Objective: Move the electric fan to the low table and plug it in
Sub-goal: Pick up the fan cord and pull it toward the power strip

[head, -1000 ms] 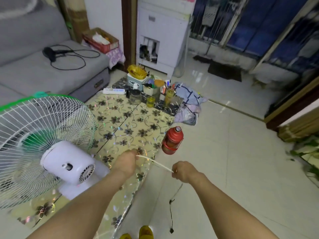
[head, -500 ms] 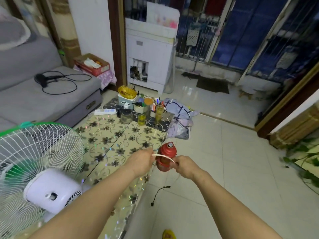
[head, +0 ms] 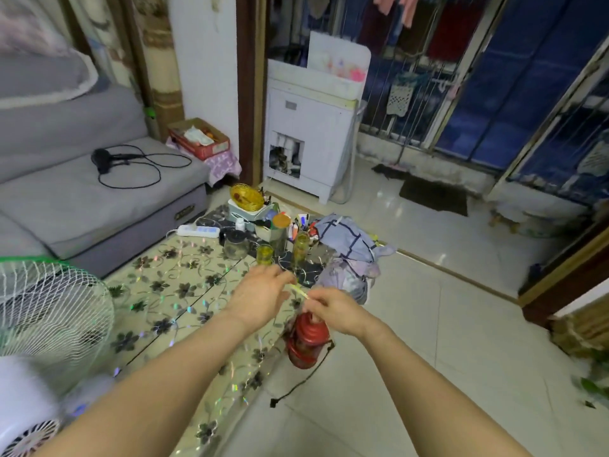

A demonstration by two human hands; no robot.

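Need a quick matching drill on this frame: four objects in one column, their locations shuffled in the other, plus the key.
Objects:
1. hair dryer
2. power strip
3. red flask
4. cardboard box

Locations:
A. on the floor beside the low table's edge
B. on the grey sofa seat
C. on the far end of the low table
D. on a small cloth-covered stand past the sofa's end

Pairs: 1-B, 2-C, 3-A, 4-D
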